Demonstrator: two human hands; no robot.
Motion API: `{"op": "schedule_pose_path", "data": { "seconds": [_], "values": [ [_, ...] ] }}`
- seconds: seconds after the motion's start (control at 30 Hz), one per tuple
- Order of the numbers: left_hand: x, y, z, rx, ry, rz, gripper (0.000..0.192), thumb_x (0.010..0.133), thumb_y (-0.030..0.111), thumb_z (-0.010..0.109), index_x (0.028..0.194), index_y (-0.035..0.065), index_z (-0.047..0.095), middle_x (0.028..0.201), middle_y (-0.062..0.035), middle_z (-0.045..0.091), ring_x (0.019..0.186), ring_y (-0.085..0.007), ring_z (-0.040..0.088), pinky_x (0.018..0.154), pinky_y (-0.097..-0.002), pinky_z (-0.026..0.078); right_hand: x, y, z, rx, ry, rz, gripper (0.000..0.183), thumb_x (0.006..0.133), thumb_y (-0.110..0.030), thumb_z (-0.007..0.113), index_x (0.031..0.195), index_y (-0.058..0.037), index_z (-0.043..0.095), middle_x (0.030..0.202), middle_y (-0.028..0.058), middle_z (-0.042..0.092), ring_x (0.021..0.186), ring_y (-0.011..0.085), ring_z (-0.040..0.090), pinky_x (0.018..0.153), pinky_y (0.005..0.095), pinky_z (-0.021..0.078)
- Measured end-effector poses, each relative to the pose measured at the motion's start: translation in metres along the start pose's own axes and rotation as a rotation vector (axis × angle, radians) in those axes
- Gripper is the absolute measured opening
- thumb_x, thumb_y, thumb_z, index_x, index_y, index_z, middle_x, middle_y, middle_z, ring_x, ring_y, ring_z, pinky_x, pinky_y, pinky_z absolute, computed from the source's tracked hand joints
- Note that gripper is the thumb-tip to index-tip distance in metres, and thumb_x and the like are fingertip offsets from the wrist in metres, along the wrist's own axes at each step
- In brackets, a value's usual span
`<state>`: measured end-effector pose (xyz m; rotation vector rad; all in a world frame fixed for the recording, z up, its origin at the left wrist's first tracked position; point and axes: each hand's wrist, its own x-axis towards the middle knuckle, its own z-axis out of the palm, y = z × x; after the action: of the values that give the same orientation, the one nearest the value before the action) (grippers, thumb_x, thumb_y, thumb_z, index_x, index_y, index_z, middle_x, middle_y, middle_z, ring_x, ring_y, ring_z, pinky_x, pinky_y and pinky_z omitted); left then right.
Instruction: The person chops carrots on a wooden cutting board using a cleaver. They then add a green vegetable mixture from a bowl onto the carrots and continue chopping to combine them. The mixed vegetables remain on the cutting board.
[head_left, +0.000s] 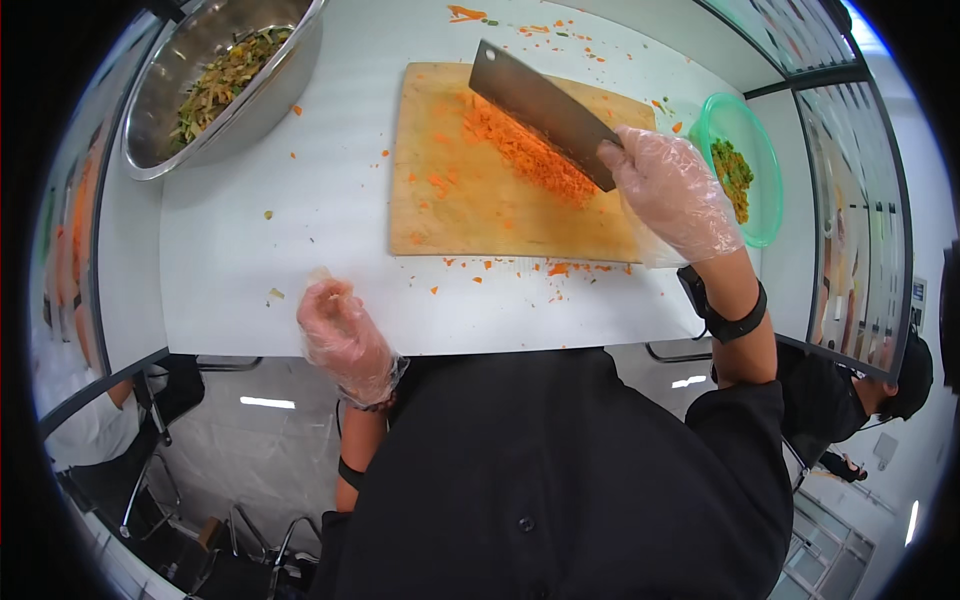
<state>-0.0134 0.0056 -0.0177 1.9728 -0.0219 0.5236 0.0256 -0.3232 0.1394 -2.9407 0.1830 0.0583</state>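
My right hand (671, 191), in a clear plastic glove, grips a cleaver (544, 112) by its right end. The broad blade slants over a wooden cutting board (450, 217), along the upper edge of a heap of finely chopped orange food (529, 161), which looks like carrot. Whether the blade touches the board is not clear. Smaller orange bits lie to the left on the board. My left hand (341, 330), gloved too, rests at the near edge of the white table, left of the board, its fingers curled; it seems to hold nothing, but its palm is partly hidden.
A steel bowl (262, 120) with chopped green and brown scraps stands at the far left. A green plastic basin (769, 180) with chopped greens is right of the board. Orange crumbs dot the white table (225, 247). Low partitions flank it; people sit beyond both sides.
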Motion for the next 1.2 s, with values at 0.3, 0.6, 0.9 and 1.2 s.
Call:
{"op": "schedule_pose_path", "data": {
  "seconds": [0.3,0.6,0.9,1.2],
  "values": [
    [0.0,0.0,-0.001,0.037,0.009,-0.001,0.03,0.092,-0.002,0.059,0.122,-0.0023,0.054,0.098,-0.0141,0.066,0.086,-0.0258,0.067,0.08,-0.0357,0.056,0.008,0.004,0.005,0.015,0.067,-0.16,0.028,0.099,-0.024,0.057,0.093,0.0029,0.063,0.081,0.027,0.064,0.082,0.045,0.063,0.075,0.0537,0.0494],
    [0.001,0.005,-0.001,-0.011,-0.014,-0.048,0.03,0.092,-0.003,0.058,0.122,-0.003,0.053,0.098,-0.0146,0.066,0.086,-0.0239,0.066,0.08,-0.0344,0.056,0.0,0.008,0.005,-0.054,0.019,-0.144,0.025,0.099,-0.021,0.058,0.09,0.0019,0.061,0.081,0.0254,0.065,0.081,0.0437,0.064,0.073,0.0533,0.0492],
    [0.002,0.005,0.001,-0.017,0.005,-0.009,0.026,0.095,0.0,0.058,0.121,-0.0019,0.055,0.099,-0.0133,0.066,0.086,-0.0224,0.066,0.081,-0.0324,0.055,-0.029,-0.016,-0.015,0.109,-0.098,-0.077,0.024,0.098,-0.018,0.062,0.088,0.0025,0.057,0.072,0.0268,0.06,0.074,0.047,0.061,0.065,0.0522,0.0472],
    [0.003,0.007,-0.001,0.012,-0.014,-0.019,0.024,0.097,0.0,0.056,0.12,-0.0004,0.055,0.1,-0.0116,0.064,0.087,-0.0205,0.063,0.078,-0.0315,0.054,-0.043,-0.024,0.017,0.152,-0.154,-0.159,0.022,0.096,-0.019,0.063,0.085,-0.0002,0.057,0.066,0.024,0.06,0.068,0.0441,0.063,0.063,0.0533,0.0486]
  ]
}}
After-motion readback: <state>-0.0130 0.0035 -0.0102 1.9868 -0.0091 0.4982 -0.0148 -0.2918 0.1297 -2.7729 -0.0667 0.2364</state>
